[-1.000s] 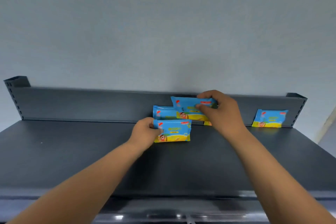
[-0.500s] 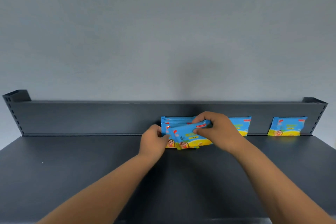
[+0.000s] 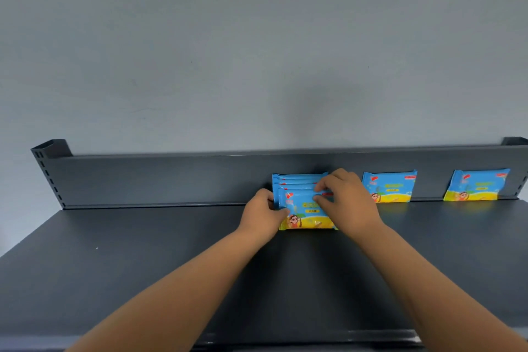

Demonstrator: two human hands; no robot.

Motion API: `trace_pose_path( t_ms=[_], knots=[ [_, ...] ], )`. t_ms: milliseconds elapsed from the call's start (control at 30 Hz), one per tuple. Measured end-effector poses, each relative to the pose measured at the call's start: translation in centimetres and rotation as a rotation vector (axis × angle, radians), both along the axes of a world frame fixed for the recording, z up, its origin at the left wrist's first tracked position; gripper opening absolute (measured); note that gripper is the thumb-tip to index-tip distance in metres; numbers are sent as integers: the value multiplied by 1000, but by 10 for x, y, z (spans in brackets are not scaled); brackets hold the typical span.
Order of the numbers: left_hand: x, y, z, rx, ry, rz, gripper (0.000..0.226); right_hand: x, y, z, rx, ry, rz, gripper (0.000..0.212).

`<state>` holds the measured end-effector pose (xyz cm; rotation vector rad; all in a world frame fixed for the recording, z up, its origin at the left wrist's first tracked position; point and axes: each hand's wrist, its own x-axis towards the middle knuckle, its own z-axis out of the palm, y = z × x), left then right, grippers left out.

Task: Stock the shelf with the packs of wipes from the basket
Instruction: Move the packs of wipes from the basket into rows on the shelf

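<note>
A row of several blue-and-yellow wipes packs (image 3: 300,206) stands upright on the dark shelf (image 3: 143,251), leaning against its back rail. My left hand (image 3: 261,216) grips the left end of the front pack. My right hand (image 3: 347,203) pinches the same pack at its upper right, thumb on the face and fingers over the top edge. To the right, a second pack (image 3: 390,187) leans on the rail, and a third pack (image 3: 475,186) leans further right. The basket is out of view.
The shelf's back rail (image 3: 171,177) runs the full width under a plain grey wall, with a slotted upright post (image 3: 48,157) at the left. The shelf's front edge (image 3: 285,337) lies near the bottom of the frame.
Both hands brought their packs together against the row at the back rail. The front pack now stands upright and square in line. The view shifted left, showing the two packs on the right.
</note>
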<state>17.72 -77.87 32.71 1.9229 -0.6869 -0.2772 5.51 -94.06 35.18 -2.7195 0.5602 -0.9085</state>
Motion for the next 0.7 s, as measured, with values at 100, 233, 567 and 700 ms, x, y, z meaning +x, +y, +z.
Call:
trace_pose_path(
  t_ms=[100, 233, 567, 700],
  knots=[
    [2, -2, 2, -9, -2, 23, 21, 5, 6, 5, -41, 39, -11, 14],
    [0, -3, 1, -3, -24, 27, 18, 9, 15, 13, -96, 116, -25, 27],
    [-9, 2, 2, 104, -157, -31, 36, 14, 26, 12, -379, 320, -88, 74],
    [-5, 6, 0, 207, -274, -27, 34, 11, 29, 2, -341, 293, -71, 76]
  ],
)
